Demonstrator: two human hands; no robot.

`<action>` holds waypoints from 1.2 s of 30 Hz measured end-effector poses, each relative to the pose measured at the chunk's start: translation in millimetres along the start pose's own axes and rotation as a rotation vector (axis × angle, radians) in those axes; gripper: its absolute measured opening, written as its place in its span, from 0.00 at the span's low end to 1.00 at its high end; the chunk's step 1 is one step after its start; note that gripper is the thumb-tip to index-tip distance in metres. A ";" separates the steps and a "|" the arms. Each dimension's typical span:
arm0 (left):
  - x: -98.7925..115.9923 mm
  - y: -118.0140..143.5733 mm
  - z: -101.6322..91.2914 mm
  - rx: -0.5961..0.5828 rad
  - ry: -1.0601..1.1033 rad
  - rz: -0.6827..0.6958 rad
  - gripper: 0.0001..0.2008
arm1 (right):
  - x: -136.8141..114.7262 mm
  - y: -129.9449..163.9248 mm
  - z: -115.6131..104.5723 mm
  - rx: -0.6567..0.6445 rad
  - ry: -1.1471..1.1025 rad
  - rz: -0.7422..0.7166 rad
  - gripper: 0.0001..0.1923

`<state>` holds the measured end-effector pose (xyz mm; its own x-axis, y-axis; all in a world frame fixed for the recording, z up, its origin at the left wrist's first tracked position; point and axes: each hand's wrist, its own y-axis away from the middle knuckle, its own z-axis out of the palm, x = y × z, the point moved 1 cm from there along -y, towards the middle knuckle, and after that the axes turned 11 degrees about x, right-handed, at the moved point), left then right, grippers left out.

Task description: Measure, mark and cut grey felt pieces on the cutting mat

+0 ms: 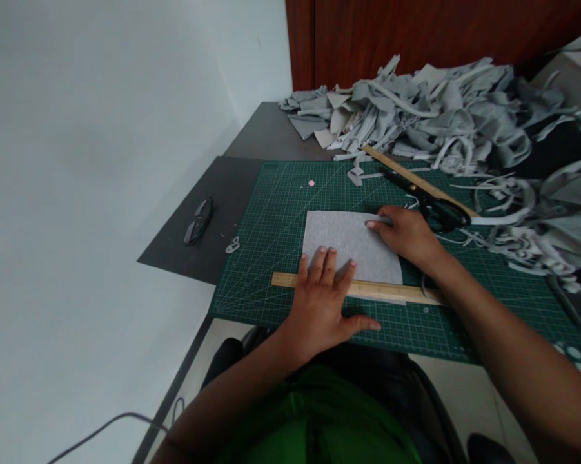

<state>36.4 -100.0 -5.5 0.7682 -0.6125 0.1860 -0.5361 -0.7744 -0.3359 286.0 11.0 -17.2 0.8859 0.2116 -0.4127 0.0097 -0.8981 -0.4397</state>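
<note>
A light grey piece of fabric [353, 241] with a curved right side lies on the green cutting mat [265, 212]. Across its near part runs a wooden ruler [377, 289]. My left hand [322, 303] rests on the ruler and fabric, fingers spread and thumb stretched to the right. At the fabric's far right corner, my right hand [406, 235] is closed in a pinch; a darker grey bit, seemingly the corner turned up, shows between thumb and fingers. Black-handled scissors [438, 209] lie just beyond that hand.
A second wooden ruler [416, 177] lies beside the scissors. Heaped grey fabric scraps [430, 109] cover the back and right of the table. Eyeglasses [199, 221] sit on the dark surface at left, near a small looped scrap [233, 245]. A white wall [101, 161] stands at left.
</note>
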 end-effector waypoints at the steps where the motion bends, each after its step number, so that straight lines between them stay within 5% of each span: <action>1: -1.0 -0.4 0.1 0.003 -0.005 -0.004 0.55 | 0.0 0.6 -0.7 0.002 -0.004 0.007 0.08; 6: -10.1 -4.3 -2.8 -0.017 -0.008 0.019 0.42 | -13.0 5.2 -10.1 0.108 0.002 -0.106 0.12; 9: -17.2 -7.0 -5.6 -0.053 0.008 0.050 0.34 | -32.9 9.9 -14.9 -0.053 -0.236 -0.304 0.05; 14: -28.6 -9.8 -10.6 -0.156 0.082 0.082 0.26 | -60.2 19.5 -21.8 -0.346 -0.422 -0.434 0.06; 18: -40.3 -11.1 -13.0 -0.168 0.200 0.095 0.25 | -61.9 24.1 -25.0 -0.501 -0.455 -0.404 0.06; 22: -46.2 -14.7 -11.9 -0.002 0.319 0.043 0.20 | -56.3 25.4 -24.9 -0.582 -0.483 -0.331 0.09; 25: -35.2 -15.9 -10.9 0.138 0.198 -0.040 0.14 | -55.0 25.2 -24.0 -0.577 -0.490 -0.347 0.08; 29: -5.6 -10.8 -8.6 0.191 0.016 0.036 0.14 | -53.9 24.0 -21.3 -0.574 -0.522 -0.386 0.05; 36: 18.1 -2.2 -2.0 0.126 0.031 0.064 0.09 | -50.9 22.5 -22.2 -0.594 -0.583 -0.375 0.04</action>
<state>50.8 -109.7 0.5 0.7217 -0.6660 0.1886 -0.5338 -0.7090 -0.4608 251.5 -28.6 11.6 0.4037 0.5461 -0.7340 0.6298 -0.7478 -0.2100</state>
